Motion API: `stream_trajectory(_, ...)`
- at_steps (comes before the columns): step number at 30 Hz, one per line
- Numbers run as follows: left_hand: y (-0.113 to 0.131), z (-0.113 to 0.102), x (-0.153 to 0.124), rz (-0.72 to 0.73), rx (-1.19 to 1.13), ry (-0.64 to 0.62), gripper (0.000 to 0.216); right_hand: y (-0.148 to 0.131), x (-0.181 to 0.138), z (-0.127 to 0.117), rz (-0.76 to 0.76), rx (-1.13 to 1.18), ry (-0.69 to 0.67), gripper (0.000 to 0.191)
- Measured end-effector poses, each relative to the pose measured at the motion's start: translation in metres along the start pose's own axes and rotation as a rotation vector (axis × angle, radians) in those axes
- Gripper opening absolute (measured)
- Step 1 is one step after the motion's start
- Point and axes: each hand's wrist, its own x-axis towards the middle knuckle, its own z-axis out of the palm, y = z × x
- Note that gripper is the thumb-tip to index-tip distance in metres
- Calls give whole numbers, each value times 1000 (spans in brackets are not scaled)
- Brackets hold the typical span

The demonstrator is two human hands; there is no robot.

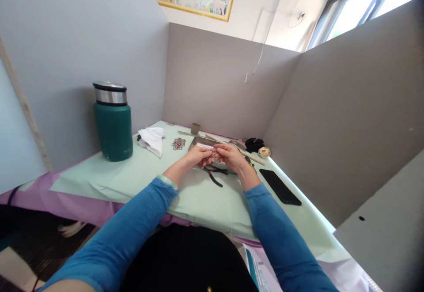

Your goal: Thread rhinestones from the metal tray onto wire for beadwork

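Both hands meet over a shallow metal tray (202, 141) in the middle of the table. My left hand (199, 155) is closed in a pinch, its fingertips close to those of the other hand. My right hand (231, 156) is pinched too, thumb against fingers. What they hold between the fingertips is too small to make out. Just below the hands lie pliers (215, 180) with dark handles. Left of the tray sits a small pile of red and silver beads or trinkets (179, 143).
A large green flask (113, 124) stands at left beside a crumpled white tissue (152, 139). A small brown cup (195, 128) is behind the tray. To the right are a wooden stick (253, 156), a speckled round object (264, 152) and a black phone (280, 186). Grey partitions (228, 80) enclose the table.
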Motion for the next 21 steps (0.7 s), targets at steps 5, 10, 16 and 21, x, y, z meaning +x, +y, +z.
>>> stream_trajectory(5, -3, -2, 2, 4, 16, -2, 22, -1, -1, 1, -7, -35, 8, 26)
stream_trajectory(10, -2, -1, 1, 15, 25, -6, 21, -2, -1, 2, -6, -41, 34, 25)
stream_trajectory(16, -2, 0, 1, 3, 28, -4, 19, -1, -1, 3, -3, -26, 40, 26)
stream_trajectory(21, -3, -1, 2, 15, 40, 0, 20, -2, -3, 4, -4, -33, 35, 27)
